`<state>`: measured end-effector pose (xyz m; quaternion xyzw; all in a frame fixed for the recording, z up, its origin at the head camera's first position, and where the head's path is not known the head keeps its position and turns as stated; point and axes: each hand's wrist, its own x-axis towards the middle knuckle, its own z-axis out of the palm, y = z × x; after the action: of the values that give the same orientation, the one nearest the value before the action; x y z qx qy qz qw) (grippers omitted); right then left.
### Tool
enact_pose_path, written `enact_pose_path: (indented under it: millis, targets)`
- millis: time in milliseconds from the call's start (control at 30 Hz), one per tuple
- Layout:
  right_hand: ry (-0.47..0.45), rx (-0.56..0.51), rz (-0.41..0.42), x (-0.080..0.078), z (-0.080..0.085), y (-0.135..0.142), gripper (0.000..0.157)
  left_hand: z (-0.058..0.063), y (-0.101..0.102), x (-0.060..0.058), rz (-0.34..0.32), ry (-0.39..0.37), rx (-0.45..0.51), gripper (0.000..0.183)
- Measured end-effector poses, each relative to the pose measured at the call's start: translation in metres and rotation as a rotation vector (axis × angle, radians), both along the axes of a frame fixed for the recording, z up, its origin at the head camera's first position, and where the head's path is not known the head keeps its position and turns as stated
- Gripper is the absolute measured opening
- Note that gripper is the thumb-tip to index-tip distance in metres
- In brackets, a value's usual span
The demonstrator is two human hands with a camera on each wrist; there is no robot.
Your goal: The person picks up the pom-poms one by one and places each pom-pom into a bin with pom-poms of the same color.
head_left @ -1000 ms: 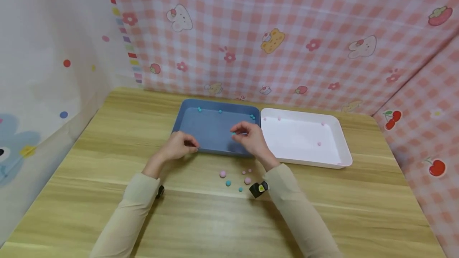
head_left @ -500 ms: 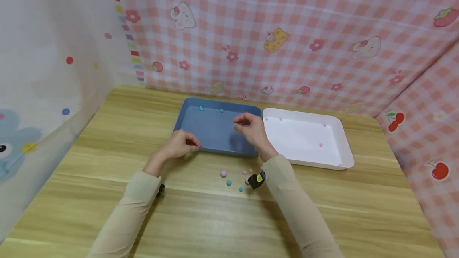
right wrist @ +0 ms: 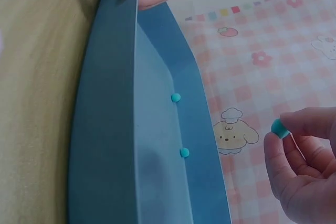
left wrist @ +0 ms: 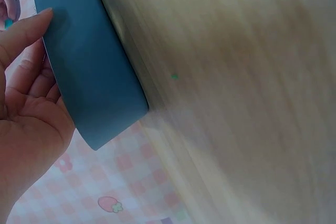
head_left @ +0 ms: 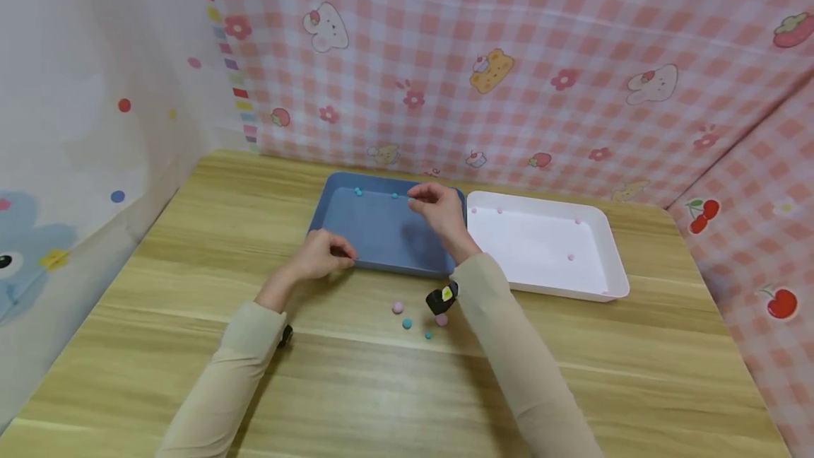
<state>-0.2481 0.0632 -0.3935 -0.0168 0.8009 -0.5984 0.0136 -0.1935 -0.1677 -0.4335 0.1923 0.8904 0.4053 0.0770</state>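
My right hand (head_left: pixel 440 212) is over the far right part of the blue tray (head_left: pixel 381 228). Between thumb and index finger it pinches a small teal ball (right wrist: pixel 279 128), which is hard to make out in the head view. My left hand (head_left: pixel 323 254) holds the tray's near rim at the left, the thumb (left wrist: pixel 31 29) on the outer wall and the other fingers behind it. Inside the tray, teal balls (head_left: pixel 359 191) lie along the far wall; one more teal ball (head_left: pixel 395 196) lies to their right. The tray's far right corner is hidden behind my right hand.
A white tray (head_left: pixel 528 249) with several small pink balls stands right beside the blue one. On the wooden table in front lie two pink balls (head_left: pixel 397 307), a teal ball (head_left: pixel 407 324) and a smaller teal ball (head_left: pixel 428 336). A checked curtain (head_left: pixel 381 76) hangs behind.
My right hand has moved away from me, toward the blue tray's far side, still pinching the teal ball. The left hand keeps its hold on the rim. The head view has shifted slightly.
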Motion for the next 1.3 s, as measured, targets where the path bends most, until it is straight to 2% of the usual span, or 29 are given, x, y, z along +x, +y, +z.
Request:
enact_pose_path:
  millis: [400,633,833,1033,1300]
  targets:
    - [-0.061,-0.014,-0.053,-0.010,0.003,-0.004,0.015,0.003,-0.001,-0.001,-0.014,0.015,-0.008,0.005]
    - [-0.050,0.000,-0.079,-0.013,-0.004,-0.001,0.015,0.004,0.000,0.000,-0.011,0.017,-0.011,0.005]
    - [-0.051,-0.007,-0.078,-0.011,-0.002,0.002,0.016,0.003,-0.001,0.000,-0.012,0.015,-0.013,0.005]
    - [-0.037,0.000,-0.050,-0.002,0.003,0.012,0.016,0.003,0.000,0.000,-0.012,0.006,-0.003,0.005]
    - [-0.009,-0.031,0.034,0.023,0.007,0.025,0.017,0.000,-0.001,-0.001,-0.008,0.001,-0.001,0.005]
